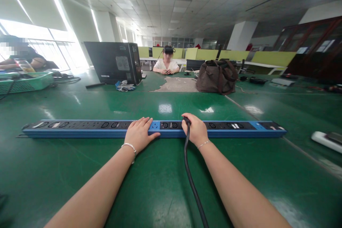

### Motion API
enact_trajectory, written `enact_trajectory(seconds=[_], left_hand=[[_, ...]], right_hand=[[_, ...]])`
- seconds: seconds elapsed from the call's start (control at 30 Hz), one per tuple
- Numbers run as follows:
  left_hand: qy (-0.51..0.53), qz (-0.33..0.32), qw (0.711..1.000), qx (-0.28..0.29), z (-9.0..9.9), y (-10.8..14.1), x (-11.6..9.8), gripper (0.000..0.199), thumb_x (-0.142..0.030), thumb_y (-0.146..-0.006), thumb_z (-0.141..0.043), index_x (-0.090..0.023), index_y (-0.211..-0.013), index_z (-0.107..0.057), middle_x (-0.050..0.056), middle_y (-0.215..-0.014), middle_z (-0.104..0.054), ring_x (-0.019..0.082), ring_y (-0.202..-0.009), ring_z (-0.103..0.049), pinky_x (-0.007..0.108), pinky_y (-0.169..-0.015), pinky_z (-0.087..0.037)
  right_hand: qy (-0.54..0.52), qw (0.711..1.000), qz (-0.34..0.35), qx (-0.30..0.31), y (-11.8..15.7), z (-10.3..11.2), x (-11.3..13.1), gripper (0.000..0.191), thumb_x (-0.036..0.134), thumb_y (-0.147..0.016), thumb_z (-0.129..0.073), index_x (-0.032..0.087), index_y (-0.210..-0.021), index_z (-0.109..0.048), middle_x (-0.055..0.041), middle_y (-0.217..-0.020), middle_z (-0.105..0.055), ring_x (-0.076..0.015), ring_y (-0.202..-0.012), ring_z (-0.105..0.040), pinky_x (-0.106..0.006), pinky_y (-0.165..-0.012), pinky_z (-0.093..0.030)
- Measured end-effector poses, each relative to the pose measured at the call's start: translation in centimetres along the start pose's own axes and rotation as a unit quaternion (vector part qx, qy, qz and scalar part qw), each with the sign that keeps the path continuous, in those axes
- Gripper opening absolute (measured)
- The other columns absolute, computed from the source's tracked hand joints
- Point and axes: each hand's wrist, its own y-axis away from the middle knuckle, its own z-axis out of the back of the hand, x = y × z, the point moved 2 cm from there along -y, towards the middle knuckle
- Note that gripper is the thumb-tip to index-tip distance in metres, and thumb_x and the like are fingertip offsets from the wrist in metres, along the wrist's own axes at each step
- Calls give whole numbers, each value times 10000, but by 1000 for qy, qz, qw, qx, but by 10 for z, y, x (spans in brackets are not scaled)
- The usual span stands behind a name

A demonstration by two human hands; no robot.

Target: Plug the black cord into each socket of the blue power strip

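Observation:
A long blue power strip (pixel 91 133) with black sockets lies across the green table in front of me. My left hand (pixel 138 134) rests over its middle, fingers across the top toward the far edge and thumb along the near side, holding it. Just right of centre, my right hand (pixel 196 128) is closed around the black plug (pixel 187 120) of a power cord. The plug is at the strip's sockets; my fingers partly hide it, so I cannot tell how deep it sits. From it the thick black cord (pixel 190 174) runs down toward me.
Behind the strip stand a black computer case (pixel 112 62), a pair of gloves (pixel 124 86) and a brown bag (pixel 217 77). A green basket (pixel 32 82) is at left, a white object (pixel 327 141) at right. One person sits opposite, another at far left.

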Motion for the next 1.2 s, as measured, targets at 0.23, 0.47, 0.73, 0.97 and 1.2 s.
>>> enact_trajectory(seconds=[0.23, 0.47, 0.73, 0.97, 1.2], left_hand=[[-2, -3, 1000, -1, 0, 0, 0, 686, -652, -791, -427, -201, -1306, -478, 91, -1348, -525, 267, -1261, -447, 434, -1043, -337], [4, -4, 1000, -1, 0, 0, 1, 675, -646, -792, -432, -211, -1306, -480, 92, -1350, -523, 268, -1264, -444, 436, -1043, -340], [2, -2, 1000, -6, -1, 0, 1, 678, -650, -794, -426, -209, -1306, -479, 95, -1353, -520, 264, -1261, -447, 427, -1049, -331], [-2, 1, 1000, 0, 1, 1, -1, 680, -643, -806, -407, -197, -1316, -465, 93, -1363, -510, 269, -1274, -431, 435, -1052, -325], [-7, 0, 1000, -2, 1, 1, -1, 670, -628, -813, -408, -184, -1312, -468, 100, -1354, -519, 266, -1267, -438, 429, -1054, -323]], right_hand=[[49, 999, 18, -2, 1, -7, 8, 253, 230, -812, -475, 181, -1001, -636, -69, -981, -690, -189, -891, -636, -294, -798, -494], [84, 996, -10, 10, 5, -6, 7, 244, 258, -820, -466, 196, -993, -626, -40, -828, -698, -169, -723, -646, -250, -659, -472], [140, 988, 67, -2, 15, -8, 4, 270, 274, -856, -458, 200, -1041, -641, -55, -950, -712, -178, -823, -658, -265, -763, -472], [143, 985, 100, 2, 20, -3, 3, 295, 258, -882, -439, 169, -1091, -627, -63, -1052, -695, -177, -906, -652, -285, -840, -466], [159, 985, 64, -3, 16, -2, 7, 285, 298, -879, -451, 195, -1051, -654, -49, -965, -719, -177, -826, -669, -268, -765, -475]])
